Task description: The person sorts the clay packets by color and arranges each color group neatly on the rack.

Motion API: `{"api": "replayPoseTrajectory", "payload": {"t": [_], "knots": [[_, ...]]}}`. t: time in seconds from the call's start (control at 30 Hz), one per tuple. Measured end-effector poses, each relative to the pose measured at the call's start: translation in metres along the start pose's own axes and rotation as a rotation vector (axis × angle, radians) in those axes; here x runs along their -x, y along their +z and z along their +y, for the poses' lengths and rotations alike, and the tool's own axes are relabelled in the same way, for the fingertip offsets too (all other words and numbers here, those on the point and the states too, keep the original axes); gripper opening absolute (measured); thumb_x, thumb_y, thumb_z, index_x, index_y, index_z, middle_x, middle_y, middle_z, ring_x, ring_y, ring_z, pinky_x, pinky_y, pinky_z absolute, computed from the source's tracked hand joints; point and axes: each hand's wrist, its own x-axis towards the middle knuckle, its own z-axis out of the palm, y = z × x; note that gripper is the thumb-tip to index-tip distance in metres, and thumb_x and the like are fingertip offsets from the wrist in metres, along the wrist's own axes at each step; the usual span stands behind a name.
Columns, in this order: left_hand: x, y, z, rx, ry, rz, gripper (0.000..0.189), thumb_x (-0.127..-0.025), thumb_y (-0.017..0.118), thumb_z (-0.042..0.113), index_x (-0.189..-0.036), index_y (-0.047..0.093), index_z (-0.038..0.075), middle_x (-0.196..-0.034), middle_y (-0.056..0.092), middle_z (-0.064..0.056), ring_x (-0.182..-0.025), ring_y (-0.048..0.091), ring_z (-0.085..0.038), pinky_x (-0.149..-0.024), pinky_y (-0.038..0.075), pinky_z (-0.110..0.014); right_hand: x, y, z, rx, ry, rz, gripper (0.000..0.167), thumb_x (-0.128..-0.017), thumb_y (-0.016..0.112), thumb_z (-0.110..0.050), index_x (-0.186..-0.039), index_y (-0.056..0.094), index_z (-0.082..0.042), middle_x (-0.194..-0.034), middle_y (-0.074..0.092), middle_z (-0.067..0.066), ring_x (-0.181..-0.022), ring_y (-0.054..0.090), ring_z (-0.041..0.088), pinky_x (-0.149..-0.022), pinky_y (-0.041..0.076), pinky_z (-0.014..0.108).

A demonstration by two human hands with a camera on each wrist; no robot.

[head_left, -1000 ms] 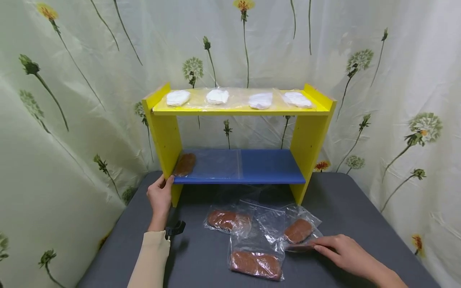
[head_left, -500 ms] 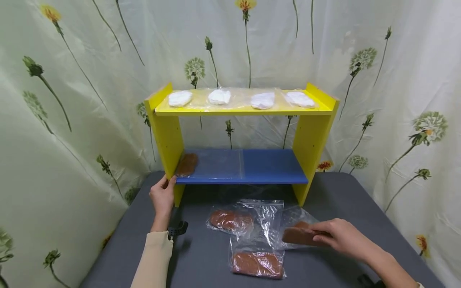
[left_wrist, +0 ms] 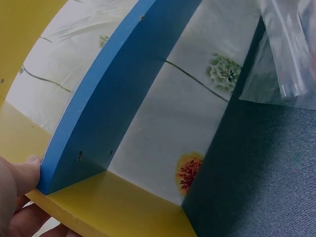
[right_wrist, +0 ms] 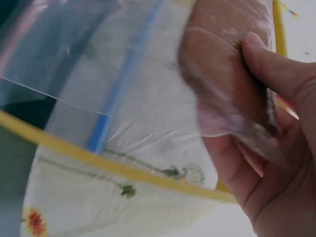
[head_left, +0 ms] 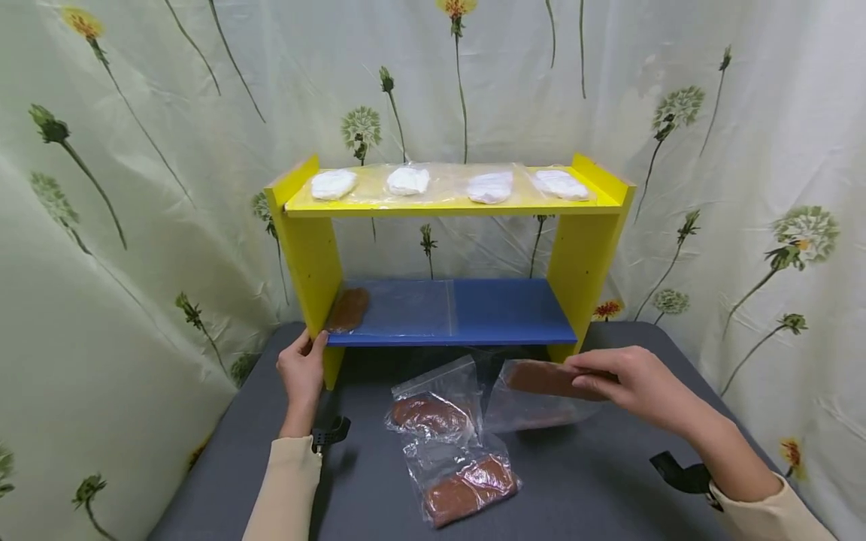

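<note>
My left hand grips the left side of a yellow shelf unit at the front corner of its blue shelf board. In the left wrist view the thumb presses the blue board's end, and the fingers go round the yellow panel's edge. My right hand pinches a clear zip bag with a flat brown slab in it, raised over the table in front of the shelf's right half. The right wrist view shows the thumb on the bagged slab and the fingers behind it; the bag's blue seal strip hangs left.
Two more bagged brown slabs, one behind and one in front, lie on the dark table. Another bagged slab rests at the blue board's left end. Several bagged white pieces line the top shelf.
My right hand has lifted the bagged slab off the table and up toward the shelf. The front bag on the table has swung round and sits tilted. My left hand keeps its place.
</note>
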Motion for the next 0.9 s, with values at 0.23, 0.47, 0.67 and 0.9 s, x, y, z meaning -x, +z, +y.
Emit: {"api": "replayPoseTrajectory", "payload": {"t": [0.23,0.47,0.67,0.9], "knots": [[-0.002,-0.004,-0.001,-0.008,-0.013,-0.002,0.044,-0.096,0.069,0.034,-0.134,0.067,0.012,-0.120,0.071,-0.013,-0.102,0.069,-0.029,-0.091,0.055,-0.048,-0.034,0.000,-0.001,-0.152,0.094,0.120,0.033,-0.090,0.075,-0.007,-0.120,0.074,-0.021,-0.108,0.073,-0.009,-0.088,0.069,0.008,-0.069,0.056,0.021],[-0.003,-0.001,-0.001,-0.021,-0.027,-0.002,0.045,-0.095,0.070,0.036,-0.134,0.067,0.011,-0.120,0.071,-0.015,-0.102,0.069,-0.030,-0.091,0.055,-0.048,-0.058,0.020,0.008,-0.286,0.252,0.191,0.029,-0.097,0.069,-0.018,-0.126,0.071,-0.017,-0.113,0.072,-0.001,-0.088,0.067,0.013,-0.068,0.056,0.027],[-0.001,0.000,-0.001,-0.013,-0.028,0.001,0.045,-0.096,0.070,0.034,-0.134,0.067,0.011,-0.121,0.070,-0.014,-0.103,0.069,-0.030,-0.092,0.055,-0.048,-0.077,0.030,0.012,-0.377,0.373,0.285,0.033,-0.099,0.066,-0.014,-0.131,0.067,-0.007,-0.103,0.073,0.011,-0.071,0.064,0.024,-0.056,0.054,0.032],[-0.001,0.001,-0.001,-0.004,-0.004,0.003,0.045,-0.095,0.070,0.036,-0.133,0.068,0.011,-0.119,0.071,-0.013,-0.102,0.070,-0.029,-0.090,0.055,-0.048,-0.089,0.046,0.035,-0.431,0.477,0.368,0.050,-0.100,0.066,-0.021,-0.146,0.053,-0.009,-0.116,0.069,0.020,-0.075,0.073,0.022,-0.062,0.060,0.032]]}}
